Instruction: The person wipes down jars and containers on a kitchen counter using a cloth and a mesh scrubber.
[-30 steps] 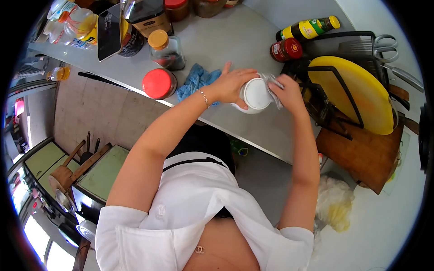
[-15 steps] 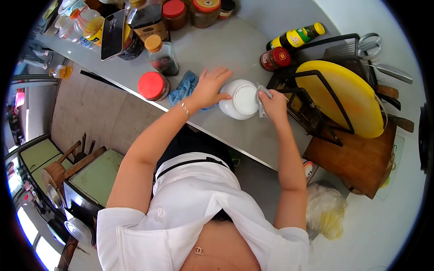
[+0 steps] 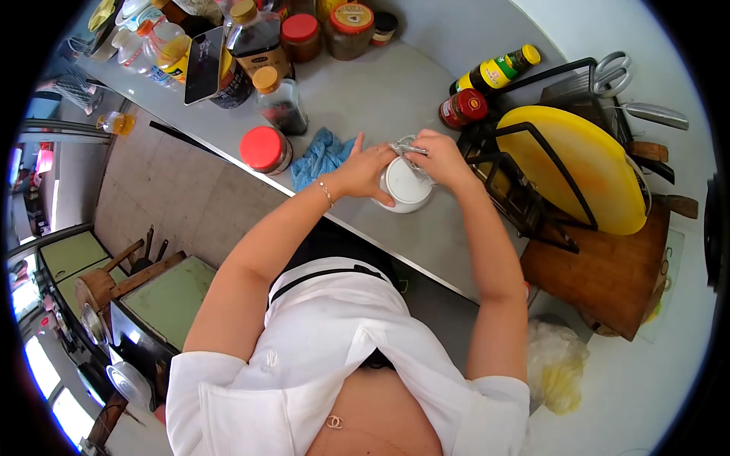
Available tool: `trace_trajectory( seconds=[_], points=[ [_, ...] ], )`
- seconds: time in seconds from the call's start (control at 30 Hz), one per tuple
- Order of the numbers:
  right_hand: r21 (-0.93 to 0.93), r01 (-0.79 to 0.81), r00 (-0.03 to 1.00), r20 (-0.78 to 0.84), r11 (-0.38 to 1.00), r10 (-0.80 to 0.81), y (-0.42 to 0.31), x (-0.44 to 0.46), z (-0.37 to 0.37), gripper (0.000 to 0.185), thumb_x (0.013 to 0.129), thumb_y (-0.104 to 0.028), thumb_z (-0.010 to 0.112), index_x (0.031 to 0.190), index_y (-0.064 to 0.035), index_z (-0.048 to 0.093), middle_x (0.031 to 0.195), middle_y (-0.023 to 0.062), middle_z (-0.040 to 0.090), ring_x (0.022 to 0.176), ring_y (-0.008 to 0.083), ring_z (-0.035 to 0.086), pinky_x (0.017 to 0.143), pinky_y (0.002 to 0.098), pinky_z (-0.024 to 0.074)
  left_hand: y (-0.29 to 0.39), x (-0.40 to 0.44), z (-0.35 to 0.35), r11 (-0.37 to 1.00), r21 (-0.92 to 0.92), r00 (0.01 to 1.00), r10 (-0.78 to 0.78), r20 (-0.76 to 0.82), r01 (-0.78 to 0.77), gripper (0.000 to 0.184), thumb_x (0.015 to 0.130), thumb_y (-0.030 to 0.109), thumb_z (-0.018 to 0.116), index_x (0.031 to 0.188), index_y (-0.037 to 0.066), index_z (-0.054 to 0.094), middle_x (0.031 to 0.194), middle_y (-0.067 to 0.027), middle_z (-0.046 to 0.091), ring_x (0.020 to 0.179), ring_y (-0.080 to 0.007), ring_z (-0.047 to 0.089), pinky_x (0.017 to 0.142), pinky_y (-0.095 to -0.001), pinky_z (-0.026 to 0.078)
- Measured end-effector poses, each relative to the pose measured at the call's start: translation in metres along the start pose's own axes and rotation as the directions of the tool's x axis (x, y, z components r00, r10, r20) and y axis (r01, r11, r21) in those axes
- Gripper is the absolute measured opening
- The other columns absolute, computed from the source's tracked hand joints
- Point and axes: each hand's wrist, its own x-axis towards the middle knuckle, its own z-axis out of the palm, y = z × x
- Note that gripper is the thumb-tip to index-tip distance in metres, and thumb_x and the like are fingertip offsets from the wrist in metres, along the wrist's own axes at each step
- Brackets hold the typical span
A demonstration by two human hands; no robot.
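A white bowl (image 3: 408,188) rests bottom up at the counter's front part, its round foot ring facing me. My left hand (image 3: 368,171) grips it from the left, thumb low on the near side and fingers along the far side. In my right hand (image 3: 444,158) is a bunched grey-and-white striped cloth (image 3: 411,148), pressed against the bowl's far right side. Part of the bowl is hidden beneath both hands. Just left of my left hand lies a crumpled blue cloth (image 3: 321,157).
A red-lidded jar (image 3: 265,150) and a glass bottle (image 3: 280,102) stand to the left. Behind, a phone (image 3: 204,67) leans among bottles. On the right, a black rack (image 3: 525,199) holds a yellow cutting board (image 3: 570,171); a red jar (image 3: 463,109) and a sauce bottle (image 3: 496,70) are behind it.
My right hand has moved the striped cloth from the bowl's right edge to its far side. My left hand, spread beside the bowl before, has come lower and closed around it.
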Motion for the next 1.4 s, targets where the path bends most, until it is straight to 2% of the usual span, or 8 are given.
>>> trace_trajectory(
  seconds=[0.17, 0.27, 0.5, 0.6, 0.8, 1.1, 1.2, 1.4],
  points=[
    [0.034, -0.127, 0.986, 0.114, 0.991, 0.122, 0.013, -0.022, -0.018, 0.016, 0.076, -0.016, 0.066, 0.082, -0.0011, 0.064, 0.078, 0.0137, 0.057, 0.076, 0.0325, 0.057, 0.067, 0.0377, 0.0458, -0.013, 0.008, 0.002, 0.986, -0.076, 0.987, 0.142, -0.07, -0.147, 0.105, 0.05, 0.042, 0.081, 0.137, 0.01, 0.033, 0.14, -0.0128, 0.037, 0.133, -0.0292, 0.031, 0.108, -0.0588, 0.0],
    [-0.144, 0.138, 0.982, 0.147, 0.98, -0.116, -0.003, 0.008, -0.009, 0.014, 0.076, -0.012, 0.067, 0.083, 0.0, 0.063, 0.079, 0.0136, 0.056, 0.073, 0.0296, 0.056, 0.065, 0.0344, 0.0457, -0.006, 0.007, -0.006, 0.989, -0.107, 0.994, 0.104, 0.041, -0.099, 0.104, 0.05, 0.038, 0.083, 0.138, 0.009, 0.033, 0.141, -0.0133, 0.036, 0.133, -0.0286, 0.031, 0.109, -0.0581, 0.002],
    [-0.129, 0.095, 0.984, 0.162, 0.987, -0.074, 0.007, -0.005, -0.019, 0.015, 0.075, -0.012, 0.066, 0.084, -0.0006, 0.062, 0.082, 0.0129, 0.056, 0.076, 0.0312, 0.056, 0.066, 0.0373, 0.0452, -0.021, 0.017, 0.004, 0.962, -0.194, 0.981, 0.189, -0.042, -0.193, 0.103, 0.05, 0.034, 0.084, 0.136, 0.007, 0.033, 0.138, -0.0156, 0.038, 0.133, -0.0308, 0.03, 0.109, -0.0575, 0.002],
    [-0.196, 0.221, 0.959, 0.223, 0.955, -0.176, -0.008, 0.011, -0.006, 0.015, 0.075, -0.012, 0.066, 0.084, -0.001, 0.062, 0.084, 0.0123, 0.056, 0.077, 0.0308, 0.056, 0.067, 0.0367, 0.0456, -0.002, 0.023, -0.021, 0.998, -0.045, 0.955, 0.044, 0.294, -0.032, 0.1, 0.05, 0.032, 0.084, 0.134, 0.007, 0.036, 0.136, -0.0148, 0.04, 0.132, -0.0303, 0.031, 0.109, -0.0573, 0.001],
    [-0.121, 0.087, 0.982, 0.175, 0.989, -0.065, -0.005, 0.005, -0.013, 0.012, 0.074, -0.011, 0.066, 0.082, -0.003, 0.062, 0.083, 0.0109, 0.056, 0.078, 0.0308, 0.057, 0.066, 0.0381, 0.0459, -0.013, 0.021, -0.011, 0.963, -0.236, 0.987, 0.146, 0.066, -0.127, 0.095, 0.048, 0.031, 0.084, 0.13, 0.007, 0.042, 0.132, -0.0144, 0.045, 0.13, -0.0287, 0.034, 0.109, -0.0574, -0.002],
    [-0.169, 0.1, 0.982, 0.173, 0.981, -0.07, 0.001, 0.002, -0.013, 0.012, 0.074, -0.014, 0.065, 0.08, -0.0045, 0.061, 0.081, 0.0097, 0.055, 0.075, 0.0308, 0.056, 0.065, 0.0409, 0.0455, -0.018, 0.024, -0.012, 0.971, -0.187, 0.981, 0.167, 0.103, -0.146, 0.109, 0.045, 0.034, 0.085, 0.136, 0.007, 0.032, 0.13, -0.0143, 0.048, 0.13, -0.03, 0.034, 0.109, -0.0565, -0.002],
    [-0.186, 0.207, 0.965, 0.197, 0.96, -0.17, -0.012, 0.015, 0.0, 0.012, 0.074, -0.015, 0.065, 0.079, -0.0042, 0.062, 0.08, 0.0103, 0.055, 0.075, 0.0307, 0.056, 0.064, 0.0406, 0.0456, -0.02, 0.032, -0.013, 0.994, -0.078, 0.945, 0.093, 0.315, -0.072, 0.111, 0.045, 0.035, 0.086, 0.136, 0.006, 0.031, 0.129, -0.0148, 0.048, 0.129, -0.0312, 0.035, 0.109, -0.0568, -0.001],
    [-0.137, 0.08, 0.981, 0.184, 0.987, -0.054, -0.002, 0.004, -0.012, 0.013, 0.075, -0.016, 0.065, 0.079, -0.0042, 0.062, 0.081, 0.0112, 0.055, 0.076, 0.0311, 0.056, 0.065, 0.0404, 0.0457, -0.021, 0.027, -0.011, 0.967, -0.199, 0.974, 0.186, 0.128, -0.158, 0.11, 0.045, 0.033, 0.085, 0.137, 0.008, 0.031, 0.128, -0.0133, 0.05, 0.128, -0.031, 0.037, 0.109, -0.0584, -0.001]
  ],
)
